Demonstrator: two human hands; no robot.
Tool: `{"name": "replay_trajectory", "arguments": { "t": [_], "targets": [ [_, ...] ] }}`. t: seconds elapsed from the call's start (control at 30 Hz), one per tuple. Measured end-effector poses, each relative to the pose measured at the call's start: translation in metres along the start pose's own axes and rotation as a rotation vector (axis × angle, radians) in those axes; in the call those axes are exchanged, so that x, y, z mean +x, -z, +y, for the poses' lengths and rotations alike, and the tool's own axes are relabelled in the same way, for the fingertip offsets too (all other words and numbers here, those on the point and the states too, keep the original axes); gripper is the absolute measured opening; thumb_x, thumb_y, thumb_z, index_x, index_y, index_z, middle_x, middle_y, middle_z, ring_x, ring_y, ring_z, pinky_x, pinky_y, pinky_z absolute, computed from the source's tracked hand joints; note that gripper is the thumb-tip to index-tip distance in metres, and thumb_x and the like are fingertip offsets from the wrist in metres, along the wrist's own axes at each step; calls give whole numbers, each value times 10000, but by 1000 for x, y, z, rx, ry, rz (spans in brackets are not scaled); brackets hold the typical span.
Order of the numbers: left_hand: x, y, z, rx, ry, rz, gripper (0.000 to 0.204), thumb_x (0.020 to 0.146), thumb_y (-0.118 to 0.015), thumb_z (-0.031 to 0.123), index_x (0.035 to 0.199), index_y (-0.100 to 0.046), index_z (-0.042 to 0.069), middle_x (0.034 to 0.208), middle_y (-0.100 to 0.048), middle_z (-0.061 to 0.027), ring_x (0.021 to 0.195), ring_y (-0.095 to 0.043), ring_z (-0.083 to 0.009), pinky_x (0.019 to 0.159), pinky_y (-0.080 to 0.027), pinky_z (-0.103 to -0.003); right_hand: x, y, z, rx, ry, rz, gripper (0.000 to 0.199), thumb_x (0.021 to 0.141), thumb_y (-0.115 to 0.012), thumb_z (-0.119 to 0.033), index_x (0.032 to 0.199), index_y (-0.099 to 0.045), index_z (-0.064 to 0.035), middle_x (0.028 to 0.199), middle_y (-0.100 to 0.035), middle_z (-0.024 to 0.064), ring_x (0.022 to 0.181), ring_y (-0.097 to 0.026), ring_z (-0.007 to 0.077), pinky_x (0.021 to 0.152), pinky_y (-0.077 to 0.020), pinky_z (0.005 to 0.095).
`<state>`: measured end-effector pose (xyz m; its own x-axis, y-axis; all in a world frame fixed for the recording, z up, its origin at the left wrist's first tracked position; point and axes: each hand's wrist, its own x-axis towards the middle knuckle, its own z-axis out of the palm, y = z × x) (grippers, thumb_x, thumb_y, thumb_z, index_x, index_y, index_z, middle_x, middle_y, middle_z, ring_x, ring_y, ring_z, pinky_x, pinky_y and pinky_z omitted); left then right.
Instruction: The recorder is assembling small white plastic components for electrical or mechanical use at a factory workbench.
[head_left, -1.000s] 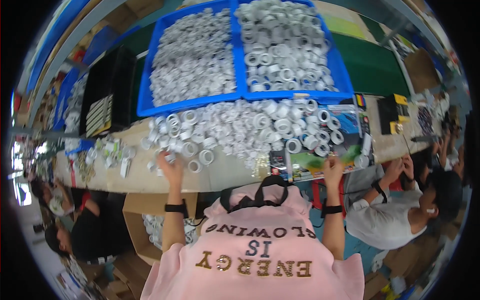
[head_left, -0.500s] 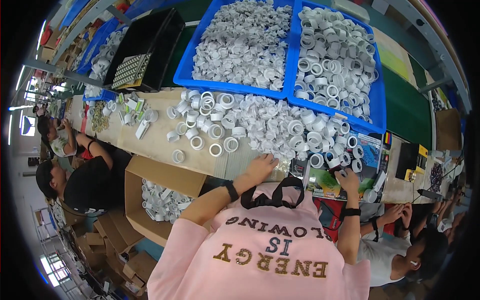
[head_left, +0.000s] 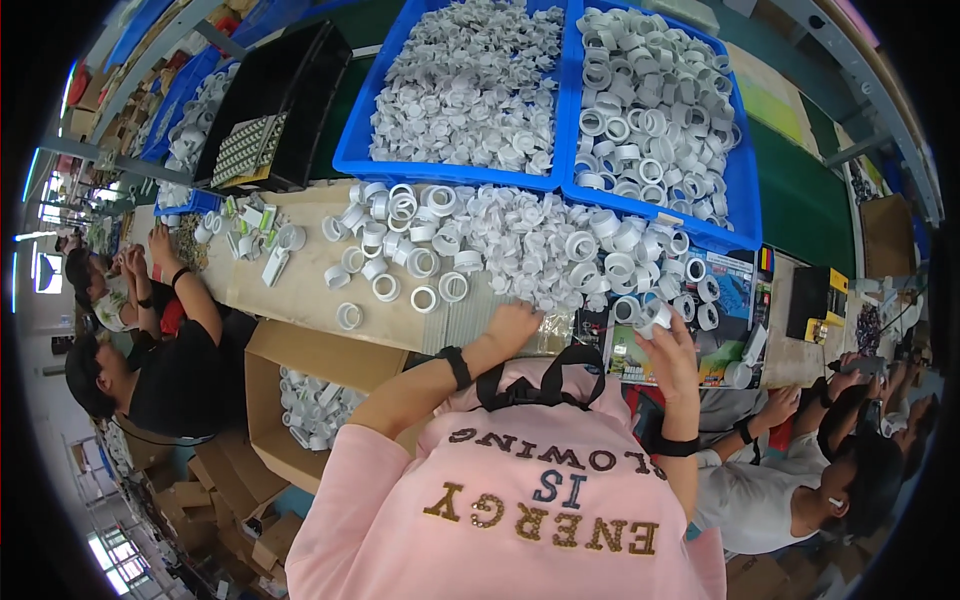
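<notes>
The white ring fitting [head_left: 652, 316] sits in the person's right hand [head_left: 668, 345], whose grip is closed around it, raised just above the right end of the heap of white plastic parts [head_left: 520, 235]. The left hand [head_left: 512, 325] lies at the near edge of that heap, fingers curled down onto small white pieces; whether its grip has closed on any single piece cannot be told. The heap spreads across the wooden bench [head_left: 300, 290], with loose rings [head_left: 400, 275] scattered off its left side. Beyond the heap stand two blue bins: the left blue bin [head_left: 350, 155] holds small ridged white parts, the right blue bin [head_left: 745, 200] holds larger white rings. Left of the bins stands a black crate [head_left: 300, 90]. Right of the heap, under the right hand, lies a printed colour sheet [head_left: 730, 300]. Below the heap's left side, under the bench edge, an open cardboard box [head_left: 290, 350] holds more white fittings. Other people sit at the bench: a person in black [head_left: 180, 380] left of the heap, and a person in white [head_left: 770, 500] to its right.
</notes>
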<state>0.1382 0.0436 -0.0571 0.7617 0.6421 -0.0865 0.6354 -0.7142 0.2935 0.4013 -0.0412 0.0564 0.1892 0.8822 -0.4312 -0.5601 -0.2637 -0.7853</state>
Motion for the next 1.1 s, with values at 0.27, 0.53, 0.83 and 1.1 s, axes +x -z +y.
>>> {"name": "replay_trajectory", "arguments": {
  "t": [0.27,0.53,0.83,1.1],
  "targets": [
    [-15,102,21,-1535,628,157,23,727,-566,87,724,-555,67,655,-498,-5,593,-523,-167,494,-391,-273,-3,-52,-6,-178,182,-212,532,804,-658,-162,1247,-415,7,1100,-560,100,965,-586,220,881,-434,354],
    [-18,159,34,-2148,552,131,213,886,-455,230,943,-557,51,784,-533,-20,721,-509,-126,651,-413,-240,-29,-134,-8,-269,112,-477,549,801,-618,-23,1287,-369,24,1063,-563,112,937,-579,166,754,-507,298],
    [-27,179,53,-2318,270,148,422,928,-411,235,1286,-430,12,1309,-449,-155,1180,-466,-265,993,-385,-408,-33,-144,1,-625,290,-430,599,760,-694,-70,1283,-419,26,954,-613,128,775,-602,124,711,-490,257],
    [-24,189,70,-2265,377,95,585,946,-279,456,1275,-438,-1,1303,-452,-159,1195,-447,-258,991,-377,-404,-50,-148,-15,-808,371,-389,633,716,-724,-79,1274,-433,-12,1006,-624,144,820,-638,185,712,-497,280]
  ]
}}
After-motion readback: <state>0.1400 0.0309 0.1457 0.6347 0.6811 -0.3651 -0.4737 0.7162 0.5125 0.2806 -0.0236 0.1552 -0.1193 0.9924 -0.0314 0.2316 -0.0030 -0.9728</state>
